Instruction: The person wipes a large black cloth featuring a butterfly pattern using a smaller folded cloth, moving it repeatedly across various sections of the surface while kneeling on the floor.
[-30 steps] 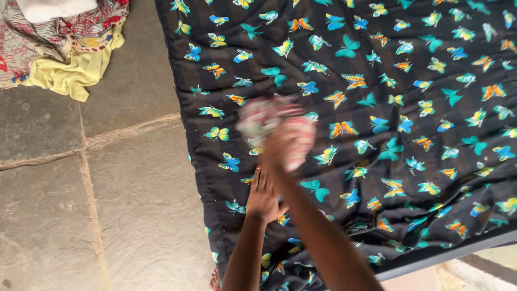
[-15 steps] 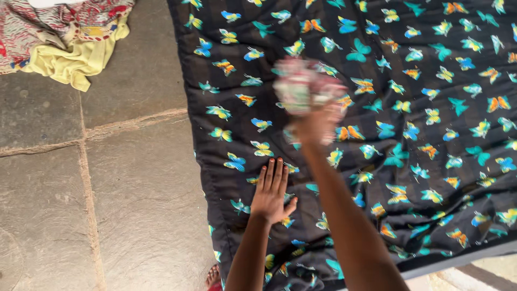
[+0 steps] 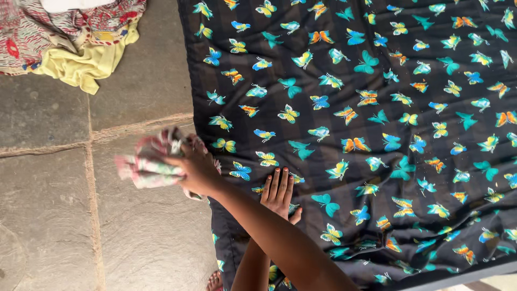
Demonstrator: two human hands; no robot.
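The right hand point(image 3: 196, 171) is clenched around a bunched pink-and-white patterned cloth point(image 3: 148, 161). The cloth is blurred, so its pattern cannot be resolved. The right forearm crosses over the left forearm, placing the right hand to the left of the left hand in the head view.

The cloth sits just beyond the left edge of the dark quilt point(image 3: 377, 134), above the stone floor point(image 3: 48, 215). Whether the cloth touches the floor cannot be told. The right hand overlaps the quilt's left edge.

The left hand point(image 3: 278, 193) is released: palm down, fingers extended and together, flat on the quilt near its left edge. It grasps nothing.

The quilt is black with a faint check and a print of butterflies in teal, blue, yellow and orange. It lies spread out, with creases toward its lower right portion.

A heap of fabric point(image 3: 70, 37) lies on the floor well apart from the quilt's upper left corner. It shows a pale yellow piece, red-patterned pieces and a white piece on top.

Toes of a bare foot point(image 3: 215, 281) are visible just beside the quilt's lower left edge.
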